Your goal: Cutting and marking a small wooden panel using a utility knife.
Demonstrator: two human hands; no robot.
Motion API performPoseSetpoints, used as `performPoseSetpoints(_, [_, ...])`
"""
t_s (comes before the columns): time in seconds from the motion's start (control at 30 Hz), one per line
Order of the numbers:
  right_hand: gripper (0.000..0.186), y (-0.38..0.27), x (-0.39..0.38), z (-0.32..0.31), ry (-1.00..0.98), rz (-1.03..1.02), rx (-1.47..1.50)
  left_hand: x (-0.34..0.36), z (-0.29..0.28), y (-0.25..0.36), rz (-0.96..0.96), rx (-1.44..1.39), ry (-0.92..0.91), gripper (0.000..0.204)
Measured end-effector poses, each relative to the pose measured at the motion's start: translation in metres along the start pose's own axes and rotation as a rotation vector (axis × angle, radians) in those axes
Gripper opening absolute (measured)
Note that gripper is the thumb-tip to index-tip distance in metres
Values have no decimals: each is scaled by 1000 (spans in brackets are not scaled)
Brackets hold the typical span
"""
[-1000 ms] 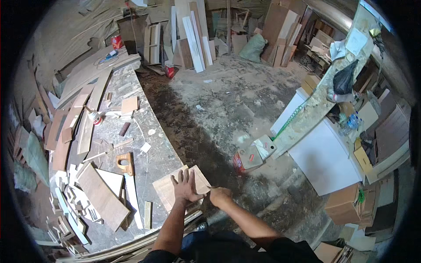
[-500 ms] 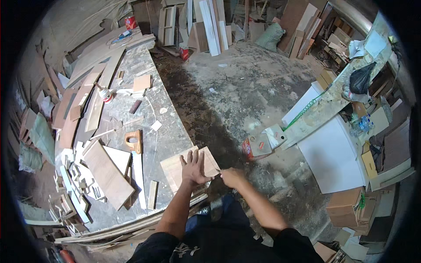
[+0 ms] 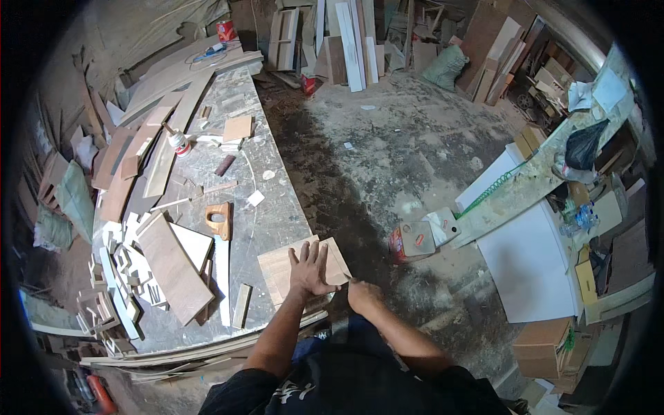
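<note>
My left hand [image 3: 310, 270] lies flat with fingers spread on a light wooden board [image 3: 280, 268] at the workbench's right edge. The board overhangs that edge slightly. My right hand [image 3: 364, 296] is closed round a small tool at the board's right corner. Only a thin dark tip shows beyond the fingers, so its kind is hidden. To the left of the board lies a handsaw [image 3: 220, 266] with a wooden handle, its blade toward me. A short wood strip [image 3: 241, 306] rests between saw and board.
Wood offcuts [image 3: 131, 266] and a brown panel [image 3: 173, 270] crowd the bench's left side. A white glue bottle [image 3: 178, 143] stands farther back. Right of the bench, a rectangular tin [image 3: 413, 239] stands near a large white sheet [image 3: 529, 266]. A cardboard box [image 3: 543, 346] sits at lower right.
The view has shifted, so the bench appears lower and slightly to the right. My left hand stays spread on the board; my right hand remains closed at its corner.
</note>
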State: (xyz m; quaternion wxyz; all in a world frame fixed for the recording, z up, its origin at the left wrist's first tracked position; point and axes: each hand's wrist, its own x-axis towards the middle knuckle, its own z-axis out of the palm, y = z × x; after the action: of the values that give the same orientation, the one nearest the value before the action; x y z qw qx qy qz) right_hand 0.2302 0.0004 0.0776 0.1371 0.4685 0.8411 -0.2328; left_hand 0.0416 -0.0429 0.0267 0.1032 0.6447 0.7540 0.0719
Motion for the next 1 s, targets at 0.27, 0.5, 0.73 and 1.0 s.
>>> performPoseSetpoints(0.27, [33, -8, -2, -19, -66, 51, 28, 4, 0, 0, -9, -6, -28, 140])
performPoseSetpoints(0.5, [29, -8, -6, -6, -32, 89, 15, 3, -1, 1, -12, -18, -22, 142])
performPoseSetpoints(0.73, [28, -11, -9, -10, -40, 118, -14, 4, -6, 1, -20, -34, -31, 139])
performPoseSetpoints(1.0, [37, 1, -10, 1, -95, 144, -31, 2, -7, 0, -13, -59, -30, 137])
